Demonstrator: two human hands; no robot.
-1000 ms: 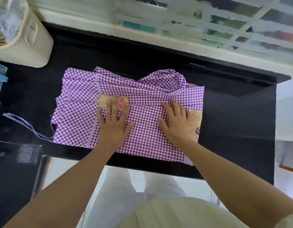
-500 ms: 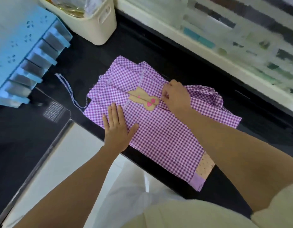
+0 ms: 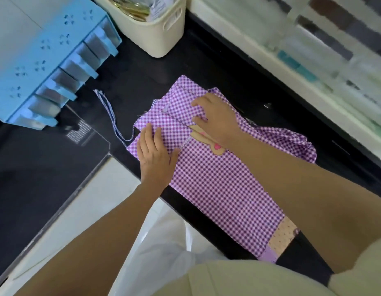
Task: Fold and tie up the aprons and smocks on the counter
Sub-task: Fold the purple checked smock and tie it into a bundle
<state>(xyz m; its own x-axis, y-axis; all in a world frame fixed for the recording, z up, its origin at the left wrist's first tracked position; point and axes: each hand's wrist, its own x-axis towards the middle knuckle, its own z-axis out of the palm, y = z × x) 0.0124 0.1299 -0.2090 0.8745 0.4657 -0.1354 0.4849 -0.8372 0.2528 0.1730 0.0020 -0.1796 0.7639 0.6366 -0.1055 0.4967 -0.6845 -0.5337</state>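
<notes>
soft purple checked apron (image 3: pixel 223 189) runs long from the fingers (image 3: pixel 150 135) toward the near counter (image 3: pixel 206 67) edge. left hand (image 3: pixel 156 154) presses flat, fingers together; right hand (image 3: pixel 217 122) pinches a fold.

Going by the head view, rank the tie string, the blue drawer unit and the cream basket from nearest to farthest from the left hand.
1. The tie string, on the counter just left of the left hand.
2. The blue drawer unit, far left, and the cream basket, at the back: too close to call.
</notes>
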